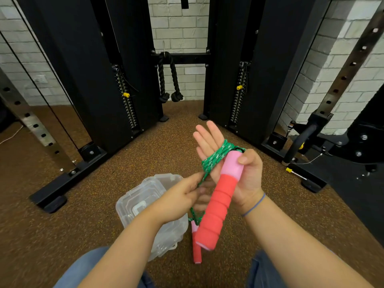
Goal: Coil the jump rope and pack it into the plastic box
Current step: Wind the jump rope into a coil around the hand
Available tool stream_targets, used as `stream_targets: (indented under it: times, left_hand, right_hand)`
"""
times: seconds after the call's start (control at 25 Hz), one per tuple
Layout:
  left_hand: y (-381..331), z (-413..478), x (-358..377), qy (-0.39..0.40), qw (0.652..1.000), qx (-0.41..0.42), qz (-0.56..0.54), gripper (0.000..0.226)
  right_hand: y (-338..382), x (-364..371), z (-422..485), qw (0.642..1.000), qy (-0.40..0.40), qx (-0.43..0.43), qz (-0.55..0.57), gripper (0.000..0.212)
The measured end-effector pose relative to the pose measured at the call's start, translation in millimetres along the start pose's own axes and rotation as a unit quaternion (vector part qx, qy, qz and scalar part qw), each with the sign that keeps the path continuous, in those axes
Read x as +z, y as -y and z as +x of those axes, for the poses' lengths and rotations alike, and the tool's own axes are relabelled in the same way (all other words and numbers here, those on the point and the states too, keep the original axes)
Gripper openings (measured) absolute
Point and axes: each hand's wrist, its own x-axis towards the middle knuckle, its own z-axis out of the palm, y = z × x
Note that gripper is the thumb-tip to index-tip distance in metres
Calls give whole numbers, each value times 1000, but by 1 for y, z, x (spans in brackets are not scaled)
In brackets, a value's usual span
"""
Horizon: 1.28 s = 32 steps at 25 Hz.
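Fingers (195, 189) pinching green rope (216, 156) half hide plastic box (133, 202).

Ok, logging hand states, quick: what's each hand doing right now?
Left hand: closed, pinching the green rope.
Right hand: fingers open, rope wound round the palm, thumb pressing the handle against it.

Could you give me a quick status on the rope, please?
Right hand pins one handle, green rope wound around palm. Left hand feeding rope. Plastic box closed. Nothing obstructing.
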Motion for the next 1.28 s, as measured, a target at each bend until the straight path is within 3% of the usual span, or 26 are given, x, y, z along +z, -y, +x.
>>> stream_targets:
  times: [0.2, 0.52, 0.68, 0.76, 1.12, 1.28]
  left_hand:
    - [-3, -6, -4, 56, 997, -57, 16, 41]
    - [-15, -19, -17, 51, 994, -81, 53, 33]
    - [-17, -19, -16, 44, 995, -76, 50, 32]
    - [-18, -19, -17, 40, 996, -69, 49, 31]
    - [-14, -17, -26, 7, 998, -25, 66, 29]
    - [-13, -14, -29, -42, 995, 30, 89, 25]
  right_hand:
    - [26, -18, -2, 995, -62, -5, -80, 103]
    - [51, -43, -10, 953, -134, 48, -265, 111]
    - [43, -42, -14, 871, -116, 134, -458, 84]
    - [37, -40, -15, 840, -88, 179, -504, 82]
    - [28, -42, -17, 841, -55, 249, -478, 79]
    - [22, -33, -25, 784, -25, 364, -503, 47]
